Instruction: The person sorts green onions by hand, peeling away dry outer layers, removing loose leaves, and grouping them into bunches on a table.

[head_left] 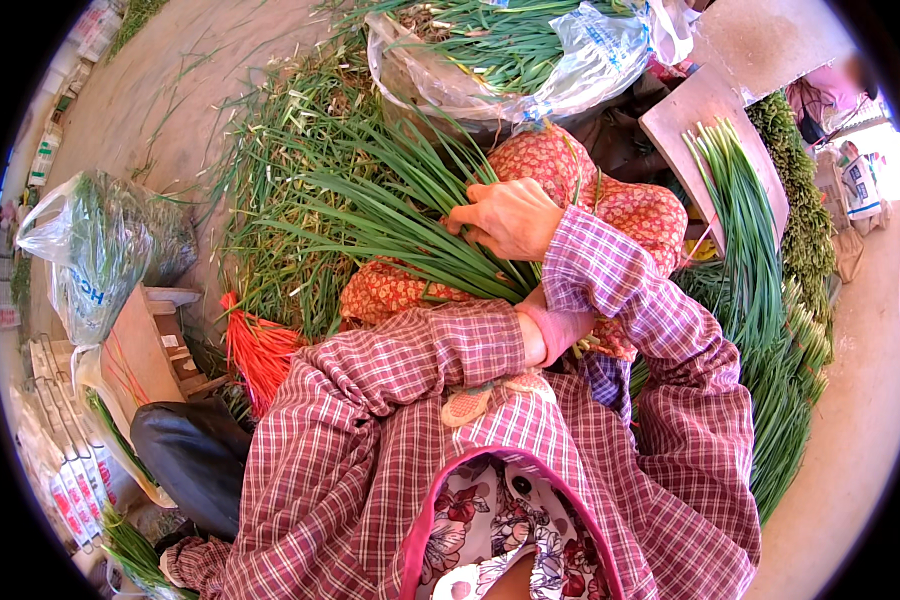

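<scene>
A loose bunch of long, flat green leaves, which look like Chinese chives (410, 225), slants across my lap, tips fanned toward the upper left. My right hand (510, 215) is over the bunch with its fingers curled closed on some leaves. Crossed beneath my right forearm, my left hand (542, 300) is at the stem end, where the leaves run into its grip. The right sleeve hides most of its fingers. Pale stem ends (585, 345) peep out beyond the wrist. Under the bunch lies red flowered cloth (545, 160) over my legs.
Leaf trimmings (290, 190) heap on the floor ahead. Beyond stands a plastic-lined container (400, 75) of greens. At right, tidy chives (735, 215) rest on a board (670, 125), with more stacked below. Red ties (258, 345), a small wooden stool (135, 350) and a filled bag (100, 250) are left.
</scene>
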Demonstrator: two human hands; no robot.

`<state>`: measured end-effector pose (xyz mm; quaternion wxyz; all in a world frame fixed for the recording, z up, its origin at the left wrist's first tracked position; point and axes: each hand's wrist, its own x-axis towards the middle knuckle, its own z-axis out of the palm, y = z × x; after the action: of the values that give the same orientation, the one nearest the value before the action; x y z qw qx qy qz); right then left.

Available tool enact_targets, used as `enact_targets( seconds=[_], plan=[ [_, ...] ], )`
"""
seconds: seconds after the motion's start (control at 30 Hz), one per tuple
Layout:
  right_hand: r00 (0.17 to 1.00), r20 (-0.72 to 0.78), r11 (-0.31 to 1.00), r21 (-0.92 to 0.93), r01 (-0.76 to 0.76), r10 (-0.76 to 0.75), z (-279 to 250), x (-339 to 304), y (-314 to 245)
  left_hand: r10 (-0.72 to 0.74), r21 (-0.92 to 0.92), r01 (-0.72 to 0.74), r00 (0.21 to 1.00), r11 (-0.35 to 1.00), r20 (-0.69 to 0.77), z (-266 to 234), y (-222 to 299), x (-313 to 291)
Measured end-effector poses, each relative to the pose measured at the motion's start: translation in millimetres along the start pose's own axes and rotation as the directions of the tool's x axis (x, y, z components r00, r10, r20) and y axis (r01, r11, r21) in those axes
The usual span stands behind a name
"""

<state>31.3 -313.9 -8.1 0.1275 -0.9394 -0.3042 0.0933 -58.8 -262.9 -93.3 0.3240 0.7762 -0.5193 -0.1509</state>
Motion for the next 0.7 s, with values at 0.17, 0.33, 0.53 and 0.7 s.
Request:
enact_targets(
  seconds=[0.17, 0.33, 0.53, 0.7],
  plan=[
    [0.999, 0.049, 1.000, -0.014, 0.006, -0.005, -4.3, 0.6, 1.9, 0.069, 0.115, -0.073, 0.997, 0.991, 0.035, -24.2, 13.4, 0.6],
    [0.990, -0.102, 0.992, -0.094, 0.089, -0.099, 3.4, 1.3, 8.2, 0.112, 0.144, -0.107, 0.993, 0.984, -0.022, -24.3, 11.9, -2.5],
    [0.938, -0.317, 0.986, -0.135, 0.100, -0.138, -14.5, -3.4, 11.3, -0.044, 0.123, 0.029, 0.991, 0.992, 0.125, -21.3, 16.9, 3.9],
    [0.882, -0.464, 0.997, -0.054, 0.058, -0.076, -27.8, 3.2, 13.5, -0.078, 0.392, -0.084, 0.922, 0.916, 0.379, -24.7, 16.7, 14.3]
  ],
)
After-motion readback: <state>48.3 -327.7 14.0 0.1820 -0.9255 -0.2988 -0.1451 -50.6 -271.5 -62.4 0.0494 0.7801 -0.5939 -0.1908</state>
